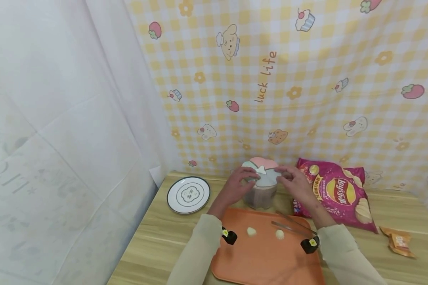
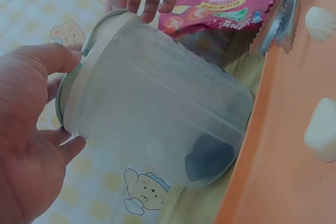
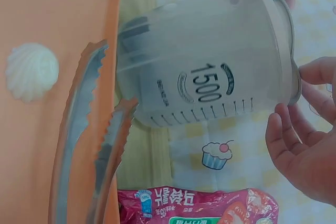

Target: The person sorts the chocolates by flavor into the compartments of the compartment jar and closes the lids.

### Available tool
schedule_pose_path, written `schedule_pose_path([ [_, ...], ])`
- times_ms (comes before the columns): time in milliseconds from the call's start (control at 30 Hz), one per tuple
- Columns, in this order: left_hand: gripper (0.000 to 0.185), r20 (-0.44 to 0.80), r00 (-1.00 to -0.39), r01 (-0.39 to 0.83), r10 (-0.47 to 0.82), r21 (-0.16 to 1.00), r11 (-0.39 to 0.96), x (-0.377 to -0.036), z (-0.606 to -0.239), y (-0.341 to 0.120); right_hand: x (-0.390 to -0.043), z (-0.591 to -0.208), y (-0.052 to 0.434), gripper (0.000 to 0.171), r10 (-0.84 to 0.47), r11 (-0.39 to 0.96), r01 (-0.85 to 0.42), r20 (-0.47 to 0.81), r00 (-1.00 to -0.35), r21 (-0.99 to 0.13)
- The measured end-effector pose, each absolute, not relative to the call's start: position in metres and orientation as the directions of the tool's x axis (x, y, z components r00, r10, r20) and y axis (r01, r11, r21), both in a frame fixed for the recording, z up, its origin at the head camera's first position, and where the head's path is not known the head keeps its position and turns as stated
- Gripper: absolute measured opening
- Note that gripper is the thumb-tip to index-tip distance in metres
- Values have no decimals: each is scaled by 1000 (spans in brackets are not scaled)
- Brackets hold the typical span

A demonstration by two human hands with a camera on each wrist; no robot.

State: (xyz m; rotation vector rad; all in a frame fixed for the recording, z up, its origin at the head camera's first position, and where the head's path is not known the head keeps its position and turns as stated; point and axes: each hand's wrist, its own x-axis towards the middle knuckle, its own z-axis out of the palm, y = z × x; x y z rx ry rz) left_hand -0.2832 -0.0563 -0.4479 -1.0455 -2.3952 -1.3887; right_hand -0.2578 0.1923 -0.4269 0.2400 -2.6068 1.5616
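A clear plastic canister (image 1: 259, 199) stands behind the orange tray, under a petal-shaped lid (image 1: 268, 180) in pink, pale green and pale blue with a small white knob. In the left wrist view, my left hand (image 2: 26, 108) holds the lid's edge between thumb and fingers. From the opposite side my right hand (image 1: 299, 188) pinches the rim, its fingertips bent round the edge in the right wrist view. Dark pieces (image 2: 209, 157) show through the canister's wall at the bottom. The side bears a printed 1500 (image 3: 206, 83) and a row of scale marks.
On the orange tray (image 1: 267, 263) lie two white pieces (image 1: 251, 231) and metal tongs (image 1: 291, 227) with serrated tips. A blue-rimmed plate (image 1: 175, 192) is at the left. To the right are a purple Lay's chip bag (image 1: 326, 174) and a small orange packet (image 1: 400, 241). Patterned cloth hangs behind.
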Motion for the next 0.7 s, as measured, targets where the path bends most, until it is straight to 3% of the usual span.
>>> schedule_pose_path([
  [167,24,506,-674,706,538,656,268,-284,-446,-58,-257,-428,192,36,-102,471,-210,183,-978,-857],
  [367,25,517,-646,732,562,630,261,-283,-445,-60,-257,-430,195,38,-171,457,-278,223,-960,-845],
  [700,29,450,-742,641,496,694,328,-282,-443,-63,-256,-431,194,45,-345,424,-374,235,-909,-825],
])
